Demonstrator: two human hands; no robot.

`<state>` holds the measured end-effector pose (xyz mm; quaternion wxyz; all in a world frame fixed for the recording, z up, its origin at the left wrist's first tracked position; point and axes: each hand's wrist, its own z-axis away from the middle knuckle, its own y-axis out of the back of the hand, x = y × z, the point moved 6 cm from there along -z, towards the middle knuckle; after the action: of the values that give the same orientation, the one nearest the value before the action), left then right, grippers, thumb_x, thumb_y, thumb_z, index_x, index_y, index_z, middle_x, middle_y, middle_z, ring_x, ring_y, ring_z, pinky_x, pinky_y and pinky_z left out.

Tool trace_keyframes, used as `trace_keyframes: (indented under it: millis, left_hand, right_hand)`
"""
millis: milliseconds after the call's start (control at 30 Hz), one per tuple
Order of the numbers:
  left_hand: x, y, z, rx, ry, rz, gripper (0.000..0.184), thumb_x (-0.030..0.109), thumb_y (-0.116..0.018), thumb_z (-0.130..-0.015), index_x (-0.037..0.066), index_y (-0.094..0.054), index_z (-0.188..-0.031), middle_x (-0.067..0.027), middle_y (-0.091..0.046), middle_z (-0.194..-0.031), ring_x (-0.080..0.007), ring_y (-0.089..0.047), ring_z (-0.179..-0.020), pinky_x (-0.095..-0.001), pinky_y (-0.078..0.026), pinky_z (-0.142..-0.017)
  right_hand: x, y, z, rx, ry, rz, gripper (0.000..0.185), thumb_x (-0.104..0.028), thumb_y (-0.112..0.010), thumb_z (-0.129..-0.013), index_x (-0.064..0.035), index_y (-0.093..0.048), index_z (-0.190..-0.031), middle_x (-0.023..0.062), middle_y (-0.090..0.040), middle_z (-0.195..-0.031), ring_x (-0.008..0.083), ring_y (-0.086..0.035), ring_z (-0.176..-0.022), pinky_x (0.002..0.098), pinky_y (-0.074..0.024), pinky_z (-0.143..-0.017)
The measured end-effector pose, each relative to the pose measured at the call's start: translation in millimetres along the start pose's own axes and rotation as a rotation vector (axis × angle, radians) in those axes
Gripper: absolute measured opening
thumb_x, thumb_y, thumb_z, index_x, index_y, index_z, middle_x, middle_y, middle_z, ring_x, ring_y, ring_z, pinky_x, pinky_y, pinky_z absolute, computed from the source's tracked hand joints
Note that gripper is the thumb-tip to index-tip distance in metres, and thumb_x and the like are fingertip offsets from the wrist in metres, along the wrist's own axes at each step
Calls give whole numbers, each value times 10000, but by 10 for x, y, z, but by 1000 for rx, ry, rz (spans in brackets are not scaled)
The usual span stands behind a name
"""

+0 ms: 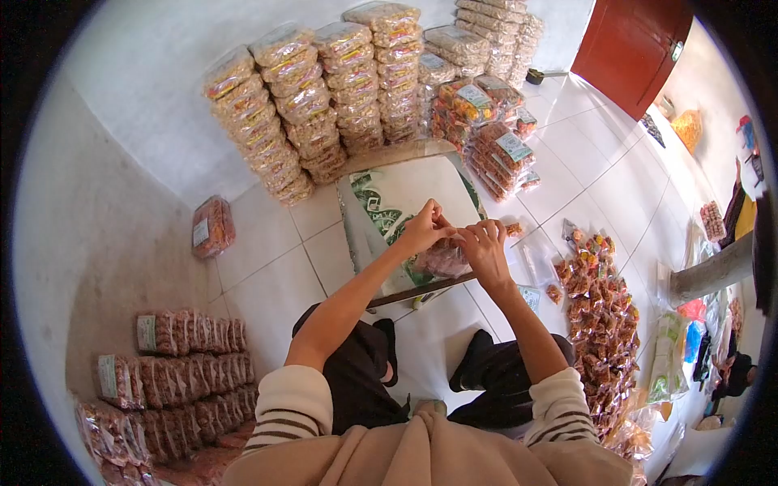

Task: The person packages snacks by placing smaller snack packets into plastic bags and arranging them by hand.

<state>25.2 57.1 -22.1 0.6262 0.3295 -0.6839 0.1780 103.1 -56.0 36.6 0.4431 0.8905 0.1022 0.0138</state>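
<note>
Both my hands are at the top of a clear plastic bag (442, 261) with reddish-brown contents, near the front edge of a low table (438, 182). My left hand (425, 228) pinches the bag's upper edge from the left. From the right, my right hand (485, 251) grips the same edge with bent fingers, close to the left fingertips. The bag's lower part rests on the tabletop, which has green printing. My wrists and fingers cover part of the bag, and its exact contents are hard to make out.
Tall stacks of packaged snacks (348, 81) line the back wall. More packs (498, 154) stand right of the table. A long heap of small filled bags (604, 324) lies on the right floor. Rows of packs (190, 356) sit at left, near a single pack (213, 227).
</note>
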Motion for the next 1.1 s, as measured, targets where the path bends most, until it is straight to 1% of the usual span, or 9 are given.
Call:
trace_keyframes:
  millis: [133, 200, 333, 400, 433, 500, 600, 833, 1100]
  left_hand:
    - [-5, -4, -33, -45, -10, 133, 360, 106, -663, -753, 89, -310, -821, -66, -546, -771, -111, -537, -716, -245, -454, -640]
    - [3, 7, -20, -74, 73, -22, 360, 146, -695, -728, 85, -355, -827, -61, -561, -792, -102, -538, -712, -252, -459, -651]
    - [165, 39, 69, -25, 58, -125, 362, 161, -720, -696, 85, -443, -917, -41, -574, -820, -104, -543, -713, -255, -464, -632]
    - [349, 101, 110, 75, -147, -255, 385, 229, -734, -662, 104, -527, -962, -17, -578, -837, -126, -550, -761, -286, -447, -700]
    - [359, 112, 133, 76, -147, -253, 385, 229, -734, -662, 104, -527, -962, -17, -578, -837, -126, -550, -761, -286, -447, -700]
    - [533, -16, 228, -18, -471, -786, 315, 269, -705, -658, 119, -595, -913, -8, -561, -804, -155, -539, -820, -312, -399, -795]
    - [642, -98, 334, 29, -647, -920, 225, 264, -668, -666, 114, -603, -821, -19, -542, -776, -171, -528, -831, -341, -346, -854]
    - [666, -137, 394, 105, -654, -932, 145, 200, -653, -674, 98, -590, -756, -19, -538, -765, -189, -522, -807, -360, -353, -821]
    - [598, -68, 369, 96, -423, -867, 120, 232, -630, -710, 132, -636, -776, 14, -558, -768, -157, -486, -806, -333, -276, -771]
  right_hand:
    - [20, -20, 5, -28, -5, -8, 184, -149, -600, -722, -76, -596, -890, 40, -560, -847, 227, -472, -913, 450, -300, -880]
    - [21, -5, 2, -22, 19, -27, 170, -149, -601, -722, -77, -597, -877, 36, -556, -828, 220, -475, -904, 441, -304, -868]
    - [29, -14, 13, -16, 30, -31, 163, -144, -602, -718, -79, -594, -867, 33, -551, -819, 211, -477, -896, 434, -307, -865]
    - [19, 1, 17, 30, 33, -53, 156, -132, -603, -710, -79, -593, -857, 32, -547, -813, 208, -481, -881, 433, -310, -861]
    - [14, 2, 18, 29, 34, -52, 156, -132, -603, -710, -79, -593, -857, 32, -547, -813, 208, -481, -881, 433, -310, -861]
    - [7, 18, 10, 48, 47, -42, 157, -124, -606, -697, -85, -594, -848, 23, -546, -809, 201, -485, -872, 430, -315, -856]
    - [21, 18, 12, 54, 59, -39, 172, -118, -607, -683, -92, -595, -853, 13, -545, -806, 195, -487, -872, 425, -316, -855]
    - [23, -3, 41, 35, 84, -20, 165, -105, -588, -670, -96, -591, -834, 9, -540, -800, 190, -484, -873, 426, -312, -859]
    - [113, -52, 69, -4, -24, -109, 102, -102, -578, -683, -98, -576, -785, 22, -524, -771, 216, -466, -851, 441, -286, -833]
